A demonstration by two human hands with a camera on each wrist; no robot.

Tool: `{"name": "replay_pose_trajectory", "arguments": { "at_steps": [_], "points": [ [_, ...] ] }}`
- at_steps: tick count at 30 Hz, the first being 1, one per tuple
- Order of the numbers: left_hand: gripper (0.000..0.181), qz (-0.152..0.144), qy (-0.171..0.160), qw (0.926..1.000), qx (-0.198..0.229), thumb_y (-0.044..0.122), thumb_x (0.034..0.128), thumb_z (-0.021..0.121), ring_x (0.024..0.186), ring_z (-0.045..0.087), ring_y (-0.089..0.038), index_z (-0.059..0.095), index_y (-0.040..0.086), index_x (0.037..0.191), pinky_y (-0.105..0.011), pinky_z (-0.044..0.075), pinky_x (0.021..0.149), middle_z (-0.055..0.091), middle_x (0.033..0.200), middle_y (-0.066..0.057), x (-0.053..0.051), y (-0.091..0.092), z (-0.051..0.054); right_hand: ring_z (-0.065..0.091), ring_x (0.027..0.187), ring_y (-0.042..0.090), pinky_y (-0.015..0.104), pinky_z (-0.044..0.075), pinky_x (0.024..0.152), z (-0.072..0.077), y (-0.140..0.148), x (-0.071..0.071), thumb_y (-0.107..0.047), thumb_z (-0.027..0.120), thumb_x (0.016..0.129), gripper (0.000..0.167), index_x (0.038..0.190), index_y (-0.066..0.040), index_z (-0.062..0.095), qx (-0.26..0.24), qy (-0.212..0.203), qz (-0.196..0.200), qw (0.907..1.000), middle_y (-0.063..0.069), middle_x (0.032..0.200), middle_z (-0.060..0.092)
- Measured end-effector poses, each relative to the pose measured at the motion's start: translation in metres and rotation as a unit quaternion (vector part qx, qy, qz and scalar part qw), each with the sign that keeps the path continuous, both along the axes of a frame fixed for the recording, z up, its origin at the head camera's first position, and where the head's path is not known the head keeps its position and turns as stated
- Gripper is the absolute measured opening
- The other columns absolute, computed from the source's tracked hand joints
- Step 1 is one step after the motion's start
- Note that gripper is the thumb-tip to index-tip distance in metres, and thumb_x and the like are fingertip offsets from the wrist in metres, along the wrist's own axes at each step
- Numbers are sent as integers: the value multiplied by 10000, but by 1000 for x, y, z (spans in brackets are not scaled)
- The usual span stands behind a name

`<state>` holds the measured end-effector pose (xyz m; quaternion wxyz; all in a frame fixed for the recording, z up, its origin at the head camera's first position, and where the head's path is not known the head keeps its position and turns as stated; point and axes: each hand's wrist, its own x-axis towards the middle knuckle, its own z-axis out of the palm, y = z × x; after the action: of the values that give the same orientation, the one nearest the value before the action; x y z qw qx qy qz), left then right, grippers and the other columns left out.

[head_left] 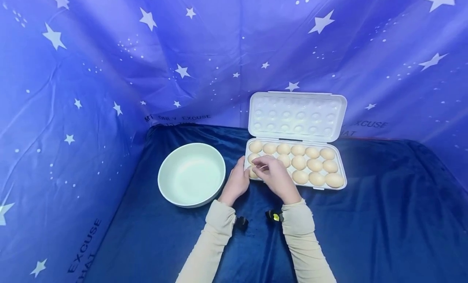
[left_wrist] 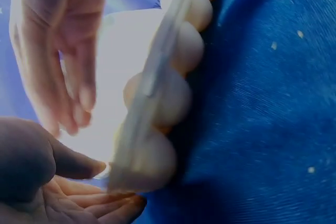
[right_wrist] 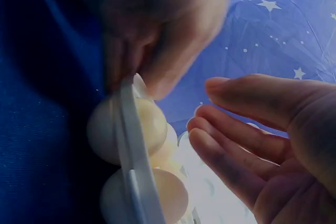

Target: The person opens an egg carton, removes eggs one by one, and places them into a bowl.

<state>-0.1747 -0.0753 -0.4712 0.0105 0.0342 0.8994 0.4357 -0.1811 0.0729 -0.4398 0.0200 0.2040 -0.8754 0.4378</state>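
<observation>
A white egg tray [head_left: 344,169] with rows of light brown eggs [head_left: 300,177] lies before the person, its dimpled lid [head_left: 297,112] raised at the back. The left hand [head_left: 237,180] grips the tray's left edge between thumb and fingers; in the left wrist view that hand [left_wrist: 63,182] is at the tray's near corner. Above the left-hand eggs hovers the right hand [head_left: 276,175], fingers bent loosely, holding nothing. The right wrist view shows this hand [right_wrist: 262,140] apart from the eggs [right_wrist: 170,195]. In the head view it hides some eggs.
A pale green bowl [head_left: 191,175], with nothing in it, stands left of the tray on a dark blue cloth [head_left: 384,218]. Blue fabric with white stars [head_left: 204,43] hangs behind and at the sides. Black wrist devices [head_left: 241,223] are on both sleeves.
</observation>
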Motion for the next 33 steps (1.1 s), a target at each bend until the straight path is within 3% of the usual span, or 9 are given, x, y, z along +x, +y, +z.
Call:
{"name": "replay_pose_trajectory", "arguments": {
  "at_steps": [3, 7, 10, 14, 20, 23, 26, 29, 33],
  "points": [
    [515, 8, 110, 9998, 145, 92, 1026, 495, 1346, 473, -357, 321, -90, 1476, -451, 395, 1139, 480, 1442, -275, 7, -5, 10, 672, 941, 297, 433, 584, 846, -6, -3, 0, -44, 717, 893, 231, 1112, 25, 702, 348, 208, 60, 9992, 161, 1065, 703],
    [474, 96, 525, 9969, 574, 82, 1000, 547, 1281, 525, -381, 401, -88, 1417, -471, 429, 1104, 529, 1367, -282, 16, -18, 27, 646, 950, 278, 434, 561, 842, -14, -8, 0, -43, 744, 863, 232, 1091, -8, 720, 824, 444, 1, 9956, 134, 1087, 705],
    [380, 256, 842, 9927, 821, 60, 979, 581, 1160, 591, -368, 494, -77, 1323, -467, 483, 1035, 585, 1234, -255, 23, -34, 37, 631, 991, 276, 439, 543, 866, -17, -12, 0, -35, 758, 844, 236, 1077, -15, 726, 974, 431, -43, 9943, 130, 1093, 705],
    [292, 489, 1013, 9891, 947, 69, 964, 611, 1090, 610, -347, 582, -57, 1226, -472, 500, 995, 626, 1141, -234, 34, -63, 48, 634, 1047, 288, 441, 536, 911, -18, -16, -1, -29, 763, 838, 237, 1072, -15, 723, 1053, 398, -73, 9936, 131, 1104, 703],
    [268, 1025, 1018, 9859, 849, 74, 968, 609, 1200, 572, -337, 627, -37, 1211, -461, 405, 1105, 663, 1196, -217, 49, -122, 56, 635, 1051, 298, 445, 534, 923, -19, -19, -1, -43, 756, 854, 232, 1079, -6, 714, 1046, 504, -116, 9932, 136, 1098, 702],
    [249, 1514, 1219, 9792, 589, 82, 959, 622, 1240, 547, -319, 656, -8, 1189, -446, 383, 1111, 658, 1219, -191, 54, -148, 57, 631, 1037, 290, 438, 535, 908, -20, -20, -1, -77, 776, 845, 235, 1063, -11, 720, 1068, 547, -146, 9927, 128, 1080, 704],
    [254, 1818, 1395, 9728, 345, 107, 956, 626, 1262, 519, -318, 666, 22, 1192, -452, 376, 1094, 634, 1247, -171, 55, -165, 58, 624, 1023, 283, 434, 534, 891, -20, -19, -1, -105, 791, 834, 234, 1042, -22, 725, 1097, 655, -227, 9915, 116, 1062, 706],
    [306, 1878, 1217, 9746, 68, 153, 966, 620, 1282, 475, -346, 635, 32, 1247, -485, 364, 1083, 583, 1302, -181, 55, -176, 58, 622, 1017, 279, 435, 535, 883, -20, -17, 0, -118, 786, 841, 214, 1028, -32, 728, 1125, 709, -303, 9907, 106, 1054, 707],
    [445, 1607, 497, 9857, -122, 200, 1000, 582, 1339, 402, -382, 503, 6, 1392, -512, 333, 1119, 451, 1438, -229, 56, -188, 55, 626, 1017, 278, 431, 533, 892, -20, -15, 2, -127, 763, 869, 186, 1028, -36, 730, 1172, 704, -299, 9902, 103, 1051, 710]
  ]
}}
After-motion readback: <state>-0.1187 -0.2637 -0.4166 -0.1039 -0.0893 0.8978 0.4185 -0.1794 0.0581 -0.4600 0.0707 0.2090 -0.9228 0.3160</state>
